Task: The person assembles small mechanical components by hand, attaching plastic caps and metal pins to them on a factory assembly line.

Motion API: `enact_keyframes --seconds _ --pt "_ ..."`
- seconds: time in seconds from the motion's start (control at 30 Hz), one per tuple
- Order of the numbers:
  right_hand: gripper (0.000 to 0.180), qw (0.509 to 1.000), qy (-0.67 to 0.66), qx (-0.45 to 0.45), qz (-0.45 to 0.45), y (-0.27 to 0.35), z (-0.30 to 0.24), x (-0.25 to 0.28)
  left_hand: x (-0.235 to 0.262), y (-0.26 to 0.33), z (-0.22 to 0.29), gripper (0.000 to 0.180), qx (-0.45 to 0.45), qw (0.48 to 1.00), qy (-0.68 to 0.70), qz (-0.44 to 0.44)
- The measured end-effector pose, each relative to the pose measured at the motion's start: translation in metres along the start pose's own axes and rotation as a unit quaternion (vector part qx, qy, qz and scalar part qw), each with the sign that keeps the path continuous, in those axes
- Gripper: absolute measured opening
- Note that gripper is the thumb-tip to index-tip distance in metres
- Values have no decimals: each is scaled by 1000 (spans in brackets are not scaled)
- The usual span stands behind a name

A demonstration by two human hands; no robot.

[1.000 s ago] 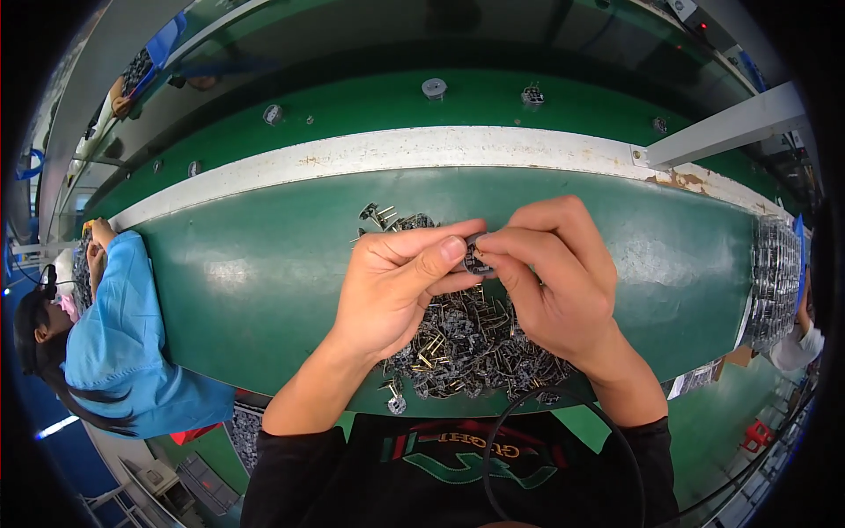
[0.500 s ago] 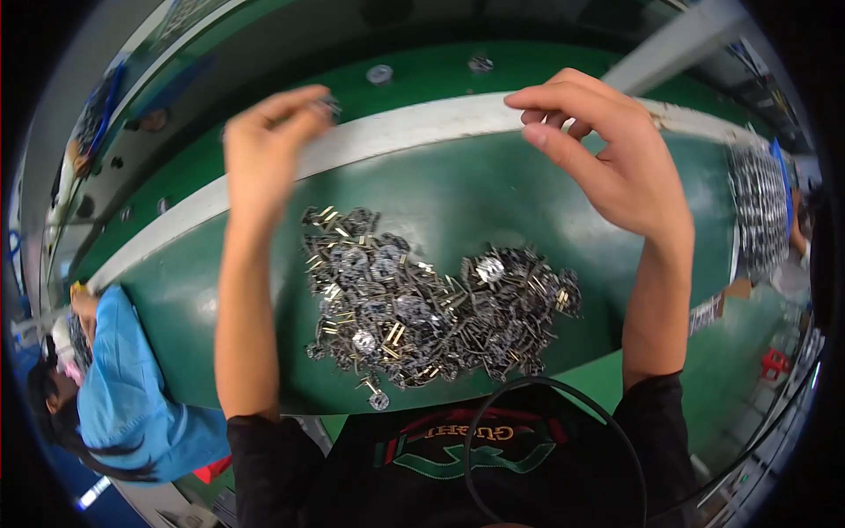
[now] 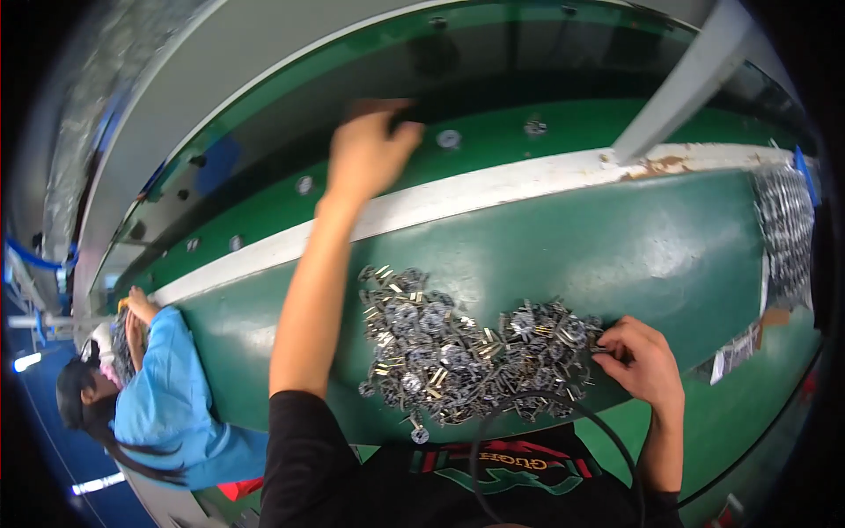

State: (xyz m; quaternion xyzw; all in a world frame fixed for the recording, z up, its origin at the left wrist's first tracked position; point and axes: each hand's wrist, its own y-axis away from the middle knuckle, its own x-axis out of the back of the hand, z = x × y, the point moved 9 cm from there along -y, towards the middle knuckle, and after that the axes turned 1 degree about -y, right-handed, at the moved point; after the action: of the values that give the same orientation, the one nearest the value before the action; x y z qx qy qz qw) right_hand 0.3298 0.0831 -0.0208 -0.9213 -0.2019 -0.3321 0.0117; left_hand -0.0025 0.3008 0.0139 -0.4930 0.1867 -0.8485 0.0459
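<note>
Metal parts pile [image 3: 471,356]: loose heap of small silvery pieces, lower centre of frame, on the green bench [image 3: 616,255].
Change: a second ago I had both hands together over the heap working one piece; now they're split.
Left hand [image 3: 370,158]: stretched to upper centre, past the white strip [image 3: 528,180], over the dark conveyor channel [image 3: 493,84]. Fingers curled; can't tell if anything is pinched, too blurred.
Right hand [image 3: 642,361]: lower right, fingertips on the heap's right edge, loosely bent, nothing clearly gripped.
Read: looks like one piece went off, next one being fished.
Co-worker [image 3: 167,405]: blue sleeve, lower left.
</note>
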Motion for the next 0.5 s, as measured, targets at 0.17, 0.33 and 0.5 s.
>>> enact_keyframes --seconds 0.17,0.33,0.5 --pt "39 1000 -23 7 -11 -1 7 11 -70 -5 48 22 -175 978 12 -114" --pt "51 994 -105 -4 -7 2 20 23 -30 12 51 23 -62 990 77 -97" --pt "40 998 36 59 -9 -37 -28 30 20 90 34 24 161 885 412 -146"
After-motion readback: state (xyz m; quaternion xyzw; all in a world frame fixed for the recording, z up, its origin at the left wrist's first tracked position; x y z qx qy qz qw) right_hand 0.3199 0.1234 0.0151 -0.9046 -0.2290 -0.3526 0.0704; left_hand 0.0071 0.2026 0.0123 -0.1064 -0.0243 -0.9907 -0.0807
